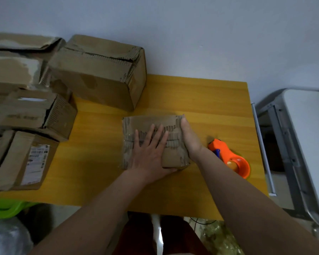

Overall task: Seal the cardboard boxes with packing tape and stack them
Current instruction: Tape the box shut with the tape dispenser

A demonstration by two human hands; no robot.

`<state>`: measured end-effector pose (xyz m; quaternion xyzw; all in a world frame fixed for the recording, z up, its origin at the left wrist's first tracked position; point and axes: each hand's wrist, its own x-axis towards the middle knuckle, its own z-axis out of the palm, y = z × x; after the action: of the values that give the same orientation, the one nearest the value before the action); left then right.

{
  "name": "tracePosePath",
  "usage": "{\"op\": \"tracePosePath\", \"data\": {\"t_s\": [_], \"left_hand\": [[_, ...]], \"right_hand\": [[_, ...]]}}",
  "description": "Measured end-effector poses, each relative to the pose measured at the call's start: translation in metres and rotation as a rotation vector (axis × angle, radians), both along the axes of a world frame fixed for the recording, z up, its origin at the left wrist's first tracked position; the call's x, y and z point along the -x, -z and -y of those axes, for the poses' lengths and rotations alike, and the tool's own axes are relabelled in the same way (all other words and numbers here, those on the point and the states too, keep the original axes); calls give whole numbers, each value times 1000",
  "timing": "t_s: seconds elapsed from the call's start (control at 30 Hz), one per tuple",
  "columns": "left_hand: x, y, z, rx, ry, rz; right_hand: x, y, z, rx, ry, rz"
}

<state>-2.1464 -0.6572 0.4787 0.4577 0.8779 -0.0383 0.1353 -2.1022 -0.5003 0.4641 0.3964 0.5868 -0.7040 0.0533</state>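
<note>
A small worn cardboard box [173,155] lies in the middle of the yellow wooden table [210,100], its top flaps torn and closed. My left hand [149,153] presses flat on the box top with fingers spread and straight, thumb at the near edge. My right hand [190,137] rests with straight fingers against the box's right side. An orange tape dispenser [232,159] with a blue part lies on the table just right of my right wrist.
A large battered box [99,74] stands at the back left of the table. Several smaller boxes [37,115] are piled at the left, one with a shipping label [37,162]. A grey-white folding table [306,144] stands to the right. A green bin [6,208] sits below left.
</note>
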Motion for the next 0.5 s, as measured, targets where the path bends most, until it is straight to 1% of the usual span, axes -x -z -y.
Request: {"op": "tracePosePath", "data": {"t_s": [0.03, 0.07, 0.1, 0.17, 0.23, 0.27, 0.3, 0.37, 0.43, 0.5], "left_hand": [[0, -1, 0, -4, -4, 6], [0, -1, 0, -9, -5, 14], [0, -3, -1, -16, -6, 20], [0, -2, -1, -26, -8, 14], [0, -1, 0, -22, -8, -4], [0, -2, 0, -21, -4, -11], [0, -2, 0, -24, -1, -14], [-1, -2, 1, -36, -5, -4], [-1, -2, 1, -41, -1, 0], [0, -3, 1, -36, 2, 3]], "right_hand": [[-2, 3, -4, 62, -4, 14], [-4, 0, -4, 79, -7, 27], [-6, -9, -4, 46, -13, 69], [-15, -24, 2, -200, 30, 76], [-28, -32, 16, -485, 101, 25], [-35, -33, 27, -575, 105, -17], [-40, -26, 39, -619, 90, -25], [-44, -13, 59, -720, 46, 34], [-40, 0, 62, -820, 99, 104], [-37, 8, 59, -837, 168, 108]]}}
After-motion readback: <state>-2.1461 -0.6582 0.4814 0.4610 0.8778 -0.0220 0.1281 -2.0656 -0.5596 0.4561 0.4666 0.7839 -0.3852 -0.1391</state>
